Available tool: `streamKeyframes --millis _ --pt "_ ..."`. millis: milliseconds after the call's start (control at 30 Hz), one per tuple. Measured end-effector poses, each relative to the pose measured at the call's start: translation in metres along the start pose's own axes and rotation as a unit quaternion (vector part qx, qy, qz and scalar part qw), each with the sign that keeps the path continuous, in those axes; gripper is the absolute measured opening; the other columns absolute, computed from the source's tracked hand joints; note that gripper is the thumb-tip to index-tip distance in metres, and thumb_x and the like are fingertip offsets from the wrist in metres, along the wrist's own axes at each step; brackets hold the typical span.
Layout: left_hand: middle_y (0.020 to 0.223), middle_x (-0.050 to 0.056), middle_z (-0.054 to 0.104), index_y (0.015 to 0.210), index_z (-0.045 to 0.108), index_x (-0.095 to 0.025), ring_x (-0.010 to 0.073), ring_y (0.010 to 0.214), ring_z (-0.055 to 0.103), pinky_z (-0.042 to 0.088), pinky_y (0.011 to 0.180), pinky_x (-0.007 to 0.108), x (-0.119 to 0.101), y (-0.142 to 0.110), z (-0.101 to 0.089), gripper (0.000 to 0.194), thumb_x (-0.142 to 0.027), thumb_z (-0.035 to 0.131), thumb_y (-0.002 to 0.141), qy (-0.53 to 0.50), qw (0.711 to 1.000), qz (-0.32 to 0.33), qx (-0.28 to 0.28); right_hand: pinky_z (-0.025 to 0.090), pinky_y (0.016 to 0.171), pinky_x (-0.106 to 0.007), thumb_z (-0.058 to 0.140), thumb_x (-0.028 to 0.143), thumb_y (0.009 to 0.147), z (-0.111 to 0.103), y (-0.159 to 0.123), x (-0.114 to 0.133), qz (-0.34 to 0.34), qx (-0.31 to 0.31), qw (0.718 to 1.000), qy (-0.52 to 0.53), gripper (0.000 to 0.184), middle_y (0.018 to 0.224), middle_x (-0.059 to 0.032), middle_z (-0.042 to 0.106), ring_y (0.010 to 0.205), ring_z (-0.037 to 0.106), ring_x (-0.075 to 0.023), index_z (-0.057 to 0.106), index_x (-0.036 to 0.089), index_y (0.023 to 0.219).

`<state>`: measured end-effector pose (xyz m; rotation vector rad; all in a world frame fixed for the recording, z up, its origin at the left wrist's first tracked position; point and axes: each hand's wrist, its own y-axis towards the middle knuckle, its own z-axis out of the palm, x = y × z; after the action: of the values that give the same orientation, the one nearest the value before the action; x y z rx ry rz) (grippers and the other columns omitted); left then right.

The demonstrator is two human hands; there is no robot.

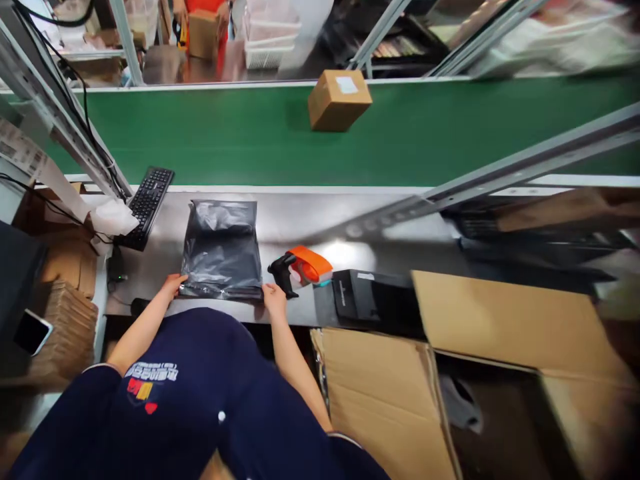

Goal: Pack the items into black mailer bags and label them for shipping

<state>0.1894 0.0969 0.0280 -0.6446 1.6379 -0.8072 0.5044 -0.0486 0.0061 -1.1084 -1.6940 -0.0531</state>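
Note:
A black plastic mailer bag (223, 250) lies flat on the metal table in front of me. My left hand (173, 285) pinches its near left corner. At the near right corner, my right hand (274, 297) has its fingers closed on the bag's edge. Just right of the bag sits a black barcode scanner (284, 272), touching or very near a roll of orange tape (311, 264). Further right is a black box (356, 295) with small pale lettering. Whether anything is inside the bag, I cannot tell.
A black keyboard (148, 203) lies left of the bag. Behind the table runs a green conveyor belt (225, 137) carrying a brown carton (340, 100). An open cardboard box (380, 393) stands at my right. A metal strut (525, 157) slants across the right side. A phone (34, 332) rests at far left.

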Motion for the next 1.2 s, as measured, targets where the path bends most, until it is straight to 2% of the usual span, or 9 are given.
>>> streamKeyframes --millis 100,233,367,533,800,867,1033,1133,1200 --pt "0.066 0.0 0.068 0.079 0.063 -0.019 0.0183 0.066 0.072 0.061 0.068 0.03 0.017 -0.004 -0.01 0.029 -0.031 0.09 0.074 0.007 1.0 -0.028 0.007 0.045 0.113 -0.046 0.063 0.032 0.085 0.013 -0.02 0.0 -0.122 -0.017 0.99 -0.071 0.031 0.122 -0.0174 0.071 0.127 0.059 -0.0327 0.072 0.019 0.112" --pt "0.076 0.006 0.075 0.081 0.065 -0.017 0.0164 0.065 0.073 0.062 0.07 0.029 0.035 -0.011 -0.019 0.025 -0.027 0.088 0.077 0.015 0.999 -0.046 0.02 0.049 0.107 -0.045 0.065 0.024 0.089 0.078 -0.045 0.025 -0.284 0.192 0.934 -0.099 0.014 0.106 -0.0114 0.075 0.106 0.066 -0.0291 0.077 0.024 0.095" --pt "0.077 0.007 0.078 0.081 0.067 -0.016 0.0147 0.066 0.073 0.063 0.073 0.029 0.048 -0.013 -0.02 0.018 -0.024 0.084 0.081 0.014 0.998 -0.047 0.025 0.051 0.098 -0.034 0.072 0.013 0.083 0.153 -0.062 0.051 -0.309 0.351 0.88 -0.084 0.013 0.091 -0.0029 0.073 0.092 0.064 -0.0206 0.077 0.024 0.088" --pt "0.074 0.005 0.077 0.086 0.073 -0.015 0.0176 0.078 0.077 0.064 0.086 0.033 0.057 -0.011 -0.019 0.019 -0.027 0.086 0.079 0.006 0.999 -0.02 0.027 0.048 0.09 -0.024 0.074 0.011 0.083 0.196 -0.076 0.049 -0.287 0.345 0.889 -0.094 0.012 0.086 0.0043 0.062 0.086 0.056 -0.0133 0.074 0.019 0.091" --pt "0.074 0.007 0.078 0.078 0.073 -0.014 0.0156 0.073 0.076 0.064 0.08 0.03 0.06 0.002 -0.022 0.022 -0.029 0.09 0.075 0.017 0.998 -0.01 0.059 0.047 0.087 -0.028 0.061 0.015 0.092 0.201 -0.085 0.031 -0.199 0.253 0.946 -0.051 0.014 0.089 -0.0008 0.062 0.084 0.056 -0.0156 0.067 0.02 0.08" --pt "0.073 0.006 0.077 0.078 0.074 -0.014 0.0146 0.071 0.075 0.064 0.079 0.029 0.061 0.007 -0.023 0.023 -0.03 0.09 0.076 0.019 0.998 -0.006 0.061 0.048 0.089 -0.029 0.067 0.019 0.089 0.203 -0.092 0.032 -0.179 0.236 0.955 -0.027 0.005 0.094 -0.0013 0.064 0.084 0.057 -0.016 0.068 0.021 0.085" --pt "0.067 0.004 0.075 0.081 0.073 -0.013 0.0148 0.068 0.074 0.063 0.075 0.028 0.061 0.014 -0.022 0.025 -0.031 0.09 0.076 0.014 0.998 -0.008 0.064 0.049 0.092 -0.031 0.073 0.018 0.08 0.211 -0.098 0.042 -0.1 0.172 0.979 0.05 0.011 0.08 0.0021 0.061 0.08 0.055 -0.0156 0.065 0.02 0.073" --pt "0.075 0.007 0.078 0.086 0.07 -0.014 0.0148 0.069 0.076 0.061 0.068 0.023 0.061 0.015 -0.022 0.027 -0.029 0.09 0.077 0.009 0.998 -0.01 0.061 0.054 0.084 -0.033 0.068 0.031 0.084 0.181 -0.088 0.036 -0.036 0.064 0.992 0.1 0.018 0.068 0.0027 0.058 0.073 0.056 -0.0166 0.06 0.022 0.071" --pt "0.078 0.008 0.079 0.094 0.068 -0.014 0.0145 0.069 0.076 0.06 0.066 0.022 0.058 0.015 -0.022 0.03 -0.03 0.088 0.079 0.01 0.998 -0.002 0.058 0.056 0.072 -0.034 0.065 0.045 0.086 0.13 -0.084 0.017 0.011 -0.028 0.989 0.142 0.027 0.06 0.0048 0.052 0.065 0.057 -0.0173 0.055 0.024 0.074"
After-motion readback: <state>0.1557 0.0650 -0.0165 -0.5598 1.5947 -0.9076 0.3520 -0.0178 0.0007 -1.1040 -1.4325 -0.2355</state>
